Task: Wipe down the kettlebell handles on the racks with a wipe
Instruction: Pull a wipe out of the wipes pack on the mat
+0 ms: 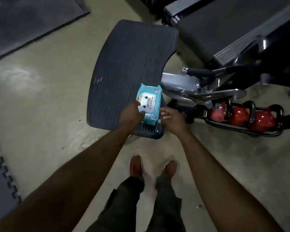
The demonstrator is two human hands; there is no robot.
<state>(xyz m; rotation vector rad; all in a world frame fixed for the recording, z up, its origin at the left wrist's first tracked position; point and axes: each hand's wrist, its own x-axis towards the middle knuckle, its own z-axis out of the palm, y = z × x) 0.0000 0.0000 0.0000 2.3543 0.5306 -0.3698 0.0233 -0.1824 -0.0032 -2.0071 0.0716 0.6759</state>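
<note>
A light blue pack of wipes (pixel 151 99) with a white lid lies on a dark ribbed platform (pixel 127 64). My left hand (pixel 131 114) rests on the pack's near left corner, thumb and fingers touching its edge. My right hand (pixel 172 118) hovers just right of the pack with fingers spread, holding nothing. Three red kettlebells (pixel 238 115) with dark handles sit in a low black wire rack (pixel 241 131) on the floor to the right.
A silver and black machine frame (pixel 199 86) stands between the platform and the rack. A treadmill deck (pixel 233 25) fills the upper right. Dark rubber mats (pixel 23 22) lie on the concrete floor at the left. My red shoes (pixel 151 166) stand below.
</note>
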